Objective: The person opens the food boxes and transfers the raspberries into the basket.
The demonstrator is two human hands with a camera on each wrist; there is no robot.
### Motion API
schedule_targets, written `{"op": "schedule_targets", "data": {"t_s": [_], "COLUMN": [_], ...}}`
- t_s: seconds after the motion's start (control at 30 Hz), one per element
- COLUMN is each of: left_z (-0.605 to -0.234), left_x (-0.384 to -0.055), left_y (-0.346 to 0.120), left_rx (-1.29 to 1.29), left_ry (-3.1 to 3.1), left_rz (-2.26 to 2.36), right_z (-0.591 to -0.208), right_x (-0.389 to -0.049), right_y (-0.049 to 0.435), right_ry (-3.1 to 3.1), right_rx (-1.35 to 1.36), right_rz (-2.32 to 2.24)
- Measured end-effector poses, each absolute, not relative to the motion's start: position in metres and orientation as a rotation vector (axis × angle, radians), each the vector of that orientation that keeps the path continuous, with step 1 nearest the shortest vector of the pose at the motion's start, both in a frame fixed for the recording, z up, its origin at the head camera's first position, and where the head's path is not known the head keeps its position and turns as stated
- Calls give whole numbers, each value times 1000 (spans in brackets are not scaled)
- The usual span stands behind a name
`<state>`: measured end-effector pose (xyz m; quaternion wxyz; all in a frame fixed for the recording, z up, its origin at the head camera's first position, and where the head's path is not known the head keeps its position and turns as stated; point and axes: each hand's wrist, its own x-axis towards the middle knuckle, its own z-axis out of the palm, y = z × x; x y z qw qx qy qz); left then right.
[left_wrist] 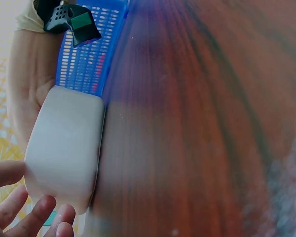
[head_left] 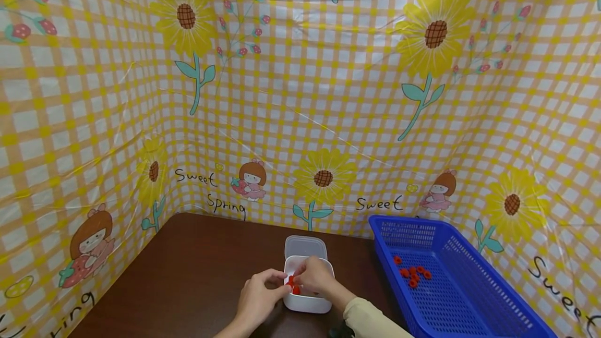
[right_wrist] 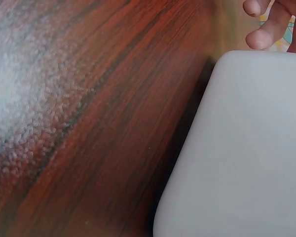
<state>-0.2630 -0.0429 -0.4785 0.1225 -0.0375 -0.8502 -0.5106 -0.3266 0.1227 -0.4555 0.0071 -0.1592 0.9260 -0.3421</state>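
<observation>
A small white box point(head_left: 307, 305) stands on the table with its translucent lid point(head_left: 305, 248) folded back behind it. Several small red pieces point(head_left: 296, 290), raspberry-like, lie at its left inside. My right hand point(head_left: 315, 276) reaches down into the box, its fingertips appearing to pinch one red piece, partly hidden by the fingers. At the left rim is my left hand point(head_left: 260, 293), thumb and forefinger apart, close to the red pieces. In the left wrist view its loosely spread fingers point(left_wrist: 37, 215) are beside the box wall. The right wrist view shows mostly box wall point(right_wrist: 237, 148).
On the right stands a blue perforated basket point(head_left: 469, 286) with several red pieces point(head_left: 414, 275) toward its left side. The brown wooden table point(head_left: 188, 270) meets checked cloth walls point(head_left: 281, 119) at the back and sides. A black wrist device point(left_wrist: 76, 22) sits by the right sleeve.
</observation>
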Motion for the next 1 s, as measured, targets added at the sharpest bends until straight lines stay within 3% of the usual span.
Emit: {"op": "schedule_targets", "data": {"t_s": [1.0], "left_z": [-477], "left_x": [-263], "left_y": [-44], "left_rx": [-124], "left_ry": [-2494], "left_rz": [-1487], "right_z": [-456], "right_x": [-330], "right_y": [118], "right_ry": [2812], "right_rx": [-491], "right_rz": [-1111]}}
